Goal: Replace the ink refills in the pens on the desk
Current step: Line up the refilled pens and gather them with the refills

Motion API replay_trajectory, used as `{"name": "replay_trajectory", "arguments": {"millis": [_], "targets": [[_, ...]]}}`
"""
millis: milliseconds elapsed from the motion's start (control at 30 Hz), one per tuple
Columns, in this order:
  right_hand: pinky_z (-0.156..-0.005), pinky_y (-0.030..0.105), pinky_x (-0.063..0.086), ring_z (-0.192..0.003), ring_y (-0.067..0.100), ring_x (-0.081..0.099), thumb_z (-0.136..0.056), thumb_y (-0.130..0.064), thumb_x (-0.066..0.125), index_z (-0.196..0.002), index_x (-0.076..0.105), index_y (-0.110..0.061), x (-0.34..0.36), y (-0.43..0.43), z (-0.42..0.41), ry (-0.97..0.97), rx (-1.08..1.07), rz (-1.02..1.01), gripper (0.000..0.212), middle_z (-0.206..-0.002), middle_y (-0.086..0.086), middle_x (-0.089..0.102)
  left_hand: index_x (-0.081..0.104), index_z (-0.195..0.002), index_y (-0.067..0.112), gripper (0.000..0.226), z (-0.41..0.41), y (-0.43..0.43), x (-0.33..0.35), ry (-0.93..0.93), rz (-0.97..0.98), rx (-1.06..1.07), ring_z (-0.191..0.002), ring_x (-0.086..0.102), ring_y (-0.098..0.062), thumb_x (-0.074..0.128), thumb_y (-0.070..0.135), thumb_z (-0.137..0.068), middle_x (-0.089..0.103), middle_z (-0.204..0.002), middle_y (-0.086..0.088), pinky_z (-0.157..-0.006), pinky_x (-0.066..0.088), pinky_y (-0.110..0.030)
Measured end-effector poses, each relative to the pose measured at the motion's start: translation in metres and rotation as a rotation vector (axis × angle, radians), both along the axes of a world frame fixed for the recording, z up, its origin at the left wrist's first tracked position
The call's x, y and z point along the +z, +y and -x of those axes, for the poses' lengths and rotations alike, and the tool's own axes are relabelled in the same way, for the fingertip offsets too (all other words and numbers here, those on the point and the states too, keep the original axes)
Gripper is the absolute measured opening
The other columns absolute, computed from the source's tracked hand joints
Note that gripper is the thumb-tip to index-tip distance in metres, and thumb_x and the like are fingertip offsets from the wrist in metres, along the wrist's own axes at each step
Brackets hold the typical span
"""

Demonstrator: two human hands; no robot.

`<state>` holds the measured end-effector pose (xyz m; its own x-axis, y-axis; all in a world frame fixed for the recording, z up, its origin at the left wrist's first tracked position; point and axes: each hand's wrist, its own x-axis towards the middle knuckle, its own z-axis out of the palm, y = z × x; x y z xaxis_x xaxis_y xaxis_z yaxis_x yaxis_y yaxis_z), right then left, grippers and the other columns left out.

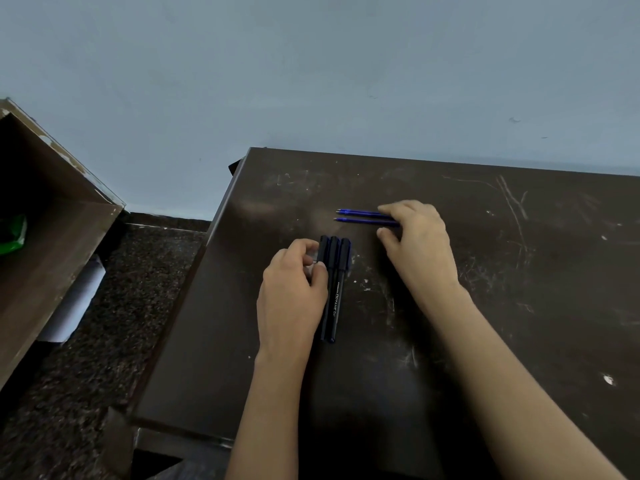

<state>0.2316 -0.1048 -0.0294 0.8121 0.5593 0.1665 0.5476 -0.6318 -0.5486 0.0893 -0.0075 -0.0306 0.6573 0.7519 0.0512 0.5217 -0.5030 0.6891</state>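
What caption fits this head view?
Left hand grips one of three black pens; right hand touches two blue refills on a dark desk.

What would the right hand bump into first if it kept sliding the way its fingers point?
Probably the two blue refills, which the right hand touches; beyond them only bare desk shows.
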Motion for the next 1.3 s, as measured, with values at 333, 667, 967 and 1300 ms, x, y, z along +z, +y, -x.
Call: {"name": "replay_trajectory", "arguments": {"millis": [333,667,967,1300], "targets": [[-0.094,0.042,0.045,-0.111,0.029,0.049,-0.093,-0.018,0.055,-0.121,0.064,-0.016,0.001,0.024,-0.027,0.043,0.121,0.213,0.03,-0.117,0.009,0.061,0.062,-0.115,0.021,0.025,0.0,0.001,0.0,-0.006,-0.024,-0.006,-0.079,0.059,-0.006,0.057,0.018,-0.091,0.061,-0.094,0.004,-0.063,0.038,-0.008],[-0.081,0.041,0.052,-0.102,0.027,0.057,-0.095,-0.018,0.051,-0.115,0.068,-0.019,-0.003,-0.002,-0.009,0.03,-0.016,0.169,0.026,-0.11,0.006,0.063,0.063,-0.114,0.021,0.025,0.0,-0.003,0.008,-0.042,-0.04,-0.003,-0.082,0.061,-0.008,0.058,0.017,-0.09,0.062,-0.095,0.004,-0.071,0.05,-0.022],[-0.072,0.042,0.053,-0.095,0.028,0.057,-0.096,-0.016,0.049,-0.112,0.068,-0.01,-0.007,-0.059,0.019,0.024,-0.186,0.168,0.026,-0.102,0.009,0.06,0.064,-0.111,0.019,0.023,-0.01,-0.016,0.017,-0.065,-0.053,-0.037,-0.079,0.06,-0.009,0.061,0.015,-0.089,0.064,-0.091,0.001,-0.071,0.049,-0.023],[-0.062,0.034,0.046,-0.089,0.028,0.057,-0.099,-0.021,0.043,-0.098,0.067,0.001,-0.017,-0.108,0.039,0.031,-0.423,0.177,0.033,-0.095,0.009,0.06,0.064,-0.11,0.018,0.023,-0.016,-0.029,0.018,-0.047,-0.047,-0.056,-0.081,0.06,-0.012,0.06,0.014,-0.088,0.064,-0.09,0.001,-0.071,0.045,-0.023]]}}
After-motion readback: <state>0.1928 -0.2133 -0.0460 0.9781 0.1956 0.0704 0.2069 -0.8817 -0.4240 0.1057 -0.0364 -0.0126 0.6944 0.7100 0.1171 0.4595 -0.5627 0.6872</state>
